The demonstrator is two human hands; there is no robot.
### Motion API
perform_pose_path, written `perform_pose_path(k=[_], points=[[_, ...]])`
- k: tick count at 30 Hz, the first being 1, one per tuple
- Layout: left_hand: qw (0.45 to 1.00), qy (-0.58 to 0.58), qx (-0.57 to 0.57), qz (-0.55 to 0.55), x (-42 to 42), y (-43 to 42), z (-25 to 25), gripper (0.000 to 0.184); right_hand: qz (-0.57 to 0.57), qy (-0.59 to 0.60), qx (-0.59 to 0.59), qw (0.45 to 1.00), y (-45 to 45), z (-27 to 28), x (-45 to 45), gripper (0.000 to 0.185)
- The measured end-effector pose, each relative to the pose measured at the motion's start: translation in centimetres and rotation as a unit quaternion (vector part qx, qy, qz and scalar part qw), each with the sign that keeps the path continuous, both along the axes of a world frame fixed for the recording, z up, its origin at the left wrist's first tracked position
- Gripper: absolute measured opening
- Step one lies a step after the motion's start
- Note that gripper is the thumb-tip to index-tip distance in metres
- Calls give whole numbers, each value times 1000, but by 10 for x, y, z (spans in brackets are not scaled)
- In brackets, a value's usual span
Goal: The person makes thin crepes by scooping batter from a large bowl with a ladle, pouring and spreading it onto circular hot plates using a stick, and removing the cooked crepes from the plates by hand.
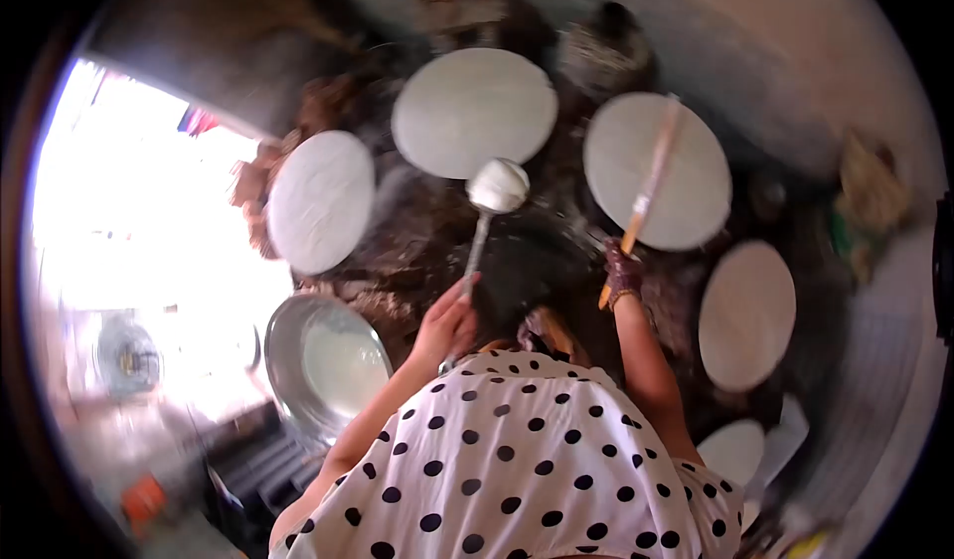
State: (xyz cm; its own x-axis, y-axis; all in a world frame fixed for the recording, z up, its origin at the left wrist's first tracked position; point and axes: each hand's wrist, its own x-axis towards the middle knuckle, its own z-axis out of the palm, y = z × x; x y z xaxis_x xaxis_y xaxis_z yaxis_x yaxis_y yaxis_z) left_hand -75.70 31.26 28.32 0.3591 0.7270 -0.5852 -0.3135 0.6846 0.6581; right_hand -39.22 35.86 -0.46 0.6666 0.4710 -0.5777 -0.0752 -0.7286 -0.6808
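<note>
In the middle of the view, a long-handled metal ladle [481,233], clasped by the left hand [445,328] with fingers wrapped round the handle. In its round bowl, a thick white paste [500,183], just below the near edge of a broad white disc [474,112] at the top; cannot tell from above whether touching it.

To the right, a long, flat, yellowish wooden stick [651,189], gripped near its lower end by the right hand [622,273], with fingers folded tightly about it. Slanting up and across a second white disc [696,181], with the far tip reaching the far edge; hard to tell whether resting on it or held above. On the hand, dark purplish-brown colouring or covering; cannot tell which. At the wrist, a thin gold-coloured band.

Around these, more pale flat rounds: one oval white disc [321,202] on the left, another pale oval disc [747,316] on the far right, and a smaller white disc [730,450] at lower right, beside the sleeve. Between the discs, a dark, rough surface [537,271].

Just left of the left forearm, a wide, shiny metal basin [285,380] with milky white liquid [341,365] inside. Below, a white top with black polka dots [507,450].
</note>
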Motion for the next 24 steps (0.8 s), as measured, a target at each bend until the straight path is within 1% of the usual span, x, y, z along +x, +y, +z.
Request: perform_pose_path(k=[1,2,3,4,5,6,8,9,10,11,12,13,14,15,16,17,18,19,20,21,22,23,24], points=[[997,-57,-34,34,0,2,-7,40,-22,-27,4,999,17,51,-22,43],[988,-88,-90,86,1,3,-6,38,-55,-21,-15,998,30,58,-29,43],[984,-102,-98,109,-2,1,-15,38,-89,-14,-34,995,42,65,-36,42],[979,-116,-104,134,-4,-7,-22,37,-124,77,17,989,49,124,-58,43],[973,-128,-100,166,-5,-16,-20,34,3,35,13,999,57,97,-51,46],[966,-123,-97,204,-1,-21,-23,34,-13,90,11,996,71,56,-35,49],[961,-113,-107,226,8,-23,-30,34,-48,194,-2,980,103,-25,-6,54],[959,-102,-104,244,8,-24,-30,35,-120,217,21,968,127,-6,-21,56],[955,-103,-103,259,7,-24,-28,35,-45,155,-26,986,145,15,-35,58],[949,-102,-101,281,4,-30,-34,35,26,89,-76,993,164,58,-58,61],[943,-100,-103,301,3,-31,-35,35,-45,337,-92,936,215,-72,-26,77],[939,-101,-102,313,2,-33,-38,36,17,183,-22,983,234,-3,-48,73],[938,-100,-103,315,1,-34,-37,36,72,-2,19,997,251,84,-77,69],[930,-118,-110,331,1,-33,-35,36,60,-46,38,996,282,77,-72,71],[921,-134,-117,347,0,-33,-33,37,45,31,33,998,318,56,-52,68],[921,-138,-113,345,-1,-33,-34,34,55,-9,39,998,338,67,-43,64],[922,-136,-112,344,-3,-33,-40,34,86,-64,10,994,350,84,-37,60],[908,-214,-131,336,-6,-34,-47,33,60,85,140,985,362,64,-20,54],[888,-286,-141,331,-14,-33,-48,32,63,25,154,986,346,92,-30,48],[864,-324,-151,354,-13,-27,-41,30,55,105,189,975,337,85,-25,46],[840,-375,-136,367,-14,-24,-43,31,44,185,217,957,328,80,-21,43],[837,-388,-121,365,-19,-19,-38,32,102,138,211,962,286,119,-40,41],[834,-403,-112,359,-21,-17,-29,32,94,130,189,969,251,144,-53,26]])
